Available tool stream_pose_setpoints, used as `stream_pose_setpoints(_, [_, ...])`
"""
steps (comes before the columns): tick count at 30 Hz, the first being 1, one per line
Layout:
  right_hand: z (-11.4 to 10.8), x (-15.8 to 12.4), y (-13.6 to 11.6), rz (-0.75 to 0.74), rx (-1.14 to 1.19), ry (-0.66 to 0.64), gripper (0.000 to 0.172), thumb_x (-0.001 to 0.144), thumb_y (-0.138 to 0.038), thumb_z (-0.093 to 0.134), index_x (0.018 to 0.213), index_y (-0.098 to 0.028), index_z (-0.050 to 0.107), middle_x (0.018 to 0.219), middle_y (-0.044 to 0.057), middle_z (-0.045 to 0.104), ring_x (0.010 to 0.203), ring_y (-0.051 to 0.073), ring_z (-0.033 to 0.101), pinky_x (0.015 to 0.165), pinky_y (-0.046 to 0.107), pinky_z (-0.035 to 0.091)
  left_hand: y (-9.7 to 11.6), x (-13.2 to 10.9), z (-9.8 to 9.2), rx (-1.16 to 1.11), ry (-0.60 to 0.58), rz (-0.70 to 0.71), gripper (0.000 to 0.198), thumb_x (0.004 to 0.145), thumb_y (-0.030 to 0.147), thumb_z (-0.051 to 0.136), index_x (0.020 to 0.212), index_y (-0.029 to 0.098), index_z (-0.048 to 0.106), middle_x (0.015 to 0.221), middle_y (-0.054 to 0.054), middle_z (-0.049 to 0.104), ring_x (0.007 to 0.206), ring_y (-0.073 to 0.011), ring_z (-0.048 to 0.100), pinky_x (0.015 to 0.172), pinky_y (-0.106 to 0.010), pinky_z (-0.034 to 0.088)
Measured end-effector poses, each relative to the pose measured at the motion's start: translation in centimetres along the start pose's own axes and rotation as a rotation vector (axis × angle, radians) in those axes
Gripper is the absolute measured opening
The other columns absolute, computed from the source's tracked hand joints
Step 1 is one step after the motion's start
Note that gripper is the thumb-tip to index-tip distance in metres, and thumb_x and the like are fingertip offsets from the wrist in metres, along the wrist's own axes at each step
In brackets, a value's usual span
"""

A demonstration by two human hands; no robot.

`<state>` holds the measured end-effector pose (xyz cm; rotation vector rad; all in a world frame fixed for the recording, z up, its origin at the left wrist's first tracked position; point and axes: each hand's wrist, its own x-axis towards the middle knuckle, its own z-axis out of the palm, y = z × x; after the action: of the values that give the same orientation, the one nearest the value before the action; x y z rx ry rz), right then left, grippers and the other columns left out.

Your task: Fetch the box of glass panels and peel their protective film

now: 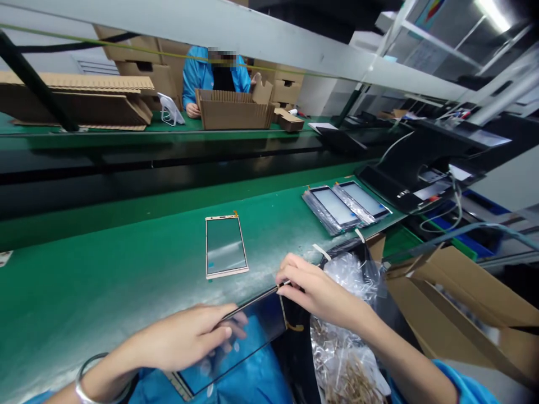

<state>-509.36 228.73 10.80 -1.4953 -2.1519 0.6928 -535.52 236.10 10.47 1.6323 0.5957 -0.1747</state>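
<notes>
A dark, see-through touch panel (267, 322) is tilted over my lap, with an orange flex tail (296, 327) at its right end. My left hand (185, 336) grips its far long edge, thumb on the near face and fingers showing through the glass. At the far right corner, my right hand (305, 280) is closed in a pinch on the panel's edge; a thin pale strip shows by the fingertips, but I cannot tell if it is loose. Another touch panel (225, 244) with a pale border lies flat on the green bench (126, 264) beyond my hands.
Two plastic-wrapped panels (334, 206) lie farther right on the bench. Below my right forearm, a black bag (301, 353) holds clear plastic and brownish strips (357, 379). An open cardboard box (458, 292) stands at right. Across the bench, a person (194, 73) handles a divided carton (236, 115).
</notes>
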Motion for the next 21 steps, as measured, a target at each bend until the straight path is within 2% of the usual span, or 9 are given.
stream_pose_setpoints(4, [-0.3,-0.5,0.1,-0.047,-0.054,-0.032,0.012,0.093,-0.013,0.046,0.085,-0.019,0.051,0.087,0.002,0.051,0.081,0.013,0.049,0.071,0.026,0.043,0.4,-0.2,0.0,0.113,0.085,0.063,0.033,0.091,0.035,0.049,0.118,0.026,0.065,0.103,-0.003,0.074,0.091,-0.0204,0.069,0.078,-0.024,0.052])
stream_pose_setpoints(8, [0.4,-0.4,-0.3,-0.106,-0.165,0.0,0.015,0.095,-0.015,0.042,0.085,-0.017,0.052,0.087,0.004,0.051,0.079,0.015,0.049,0.068,0.026,0.043,0.7,0.1,0.3,0.13,0.061,0.039,0.032,0.092,0.036,0.047,0.116,0.026,0.065,0.102,-0.003,0.073,0.092,-0.019,0.069,0.081,-0.024,0.051])
stream_pose_setpoints(10, [0.3,-0.9,-0.8,-0.149,-0.239,0.04,0.019,0.096,-0.014,0.039,0.084,-0.016,0.053,0.085,0.005,0.053,0.078,0.016,0.049,0.066,0.027,0.043,0.3,0.5,0.3,0.031,0.035,0.013,0.033,0.092,0.038,0.047,0.117,0.024,0.064,0.105,-0.005,0.072,0.088,-0.0185,0.069,0.078,-0.025,0.052])
stream_pose_setpoints(12, [-0.5,-2.3,-1.4,-0.188,-0.229,0.101,0.019,0.095,-0.012,0.039,0.086,-0.016,0.054,0.083,0.005,0.055,0.078,0.016,0.05,0.066,0.027,0.044,-0.7,1.3,0.0,-0.192,0.021,-0.019,0.035,0.092,0.04,0.048,0.118,0.021,0.061,0.112,-0.008,0.07,0.088,-0.0193,0.07,0.073,-0.026,0.055])
stream_pose_setpoints(14, [-1.8,-5.2,-1.4,-0.138,-0.104,0.255,0.013,0.092,-0.011,0.045,0.088,-0.018,0.056,0.081,0.004,0.056,0.078,0.015,0.052,0.067,0.026,0.045,-2.0,2.2,-0.8,-0.464,0.083,-0.053,0.037,0.089,0.041,0.053,0.119,0.019,0.057,0.12,-0.012,0.067,0.093,-0.0222,0.07,0.071,-0.027,0.056])
stream_pose_setpoints(17, [-2.2,-11.8,0.4,0.166,0.203,0.722,0.009,0.086,-0.016,0.058,0.079,-0.021,0.055,0.074,0.001,0.051,0.069,0.013,0.052,0.06,0.024,0.045,-4.2,3.6,-1.9,-0.786,0.314,-0.104,0.046,0.084,0.034,0.064,0.126,0.019,0.052,0.124,-0.013,0.064,0.099,-0.0245,0.069,0.072,-0.026,0.058])
stream_pose_setpoints(18, [-1.3,-14.3,1.6,0.274,0.345,0.901,0.017,0.084,-0.023,0.061,0.071,-0.021,0.051,0.072,-0.001,0.048,0.059,0.011,0.048,0.051,0.021,0.042,-4.9,3.9,-2.1,-0.866,0.373,-0.118,0.052,0.082,0.029,0.066,0.13,0.02,0.048,0.125,-0.012,0.064,0.099,-0.0239,0.068,0.071,-0.025,0.058])
stream_pose_setpoints(19, [0.3,-16.6,3.1,0.385,0.471,1.006,0.024,0.082,-0.033,0.063,0.067,-0.021,0.048,0.067,-0.002,0.046,0.052,0.01,0.044,0.045,0.021,0.039,-5.4,4.1,-2.1,-0.935,0.409,-0.125,0.058,0.081,0.024,0.067,0.134,0.022,0.045,0.125,-0.012,0.064,0.1,-0.0232,0.068,0.069,-0.023,0.058])
stream_pose_setpoints(21, [5.1,-20.2,6.5,0.645,0.539,1.066,0.039,0.076,-0.052,0.061,0.059,-0.021,0.046,0.059,-0.003,0.046,0.044,0.009,0.04,0.039,0.021,0.039,-6.3,4.3,-1.9,-1.037,0.427,-0.117,0.068,0.079,0.016,0.067,0.14,0.024,0.038,0.125,-0.011,0.064,0.102,-0.0221,0.068,0.067,-0.021,0.058])
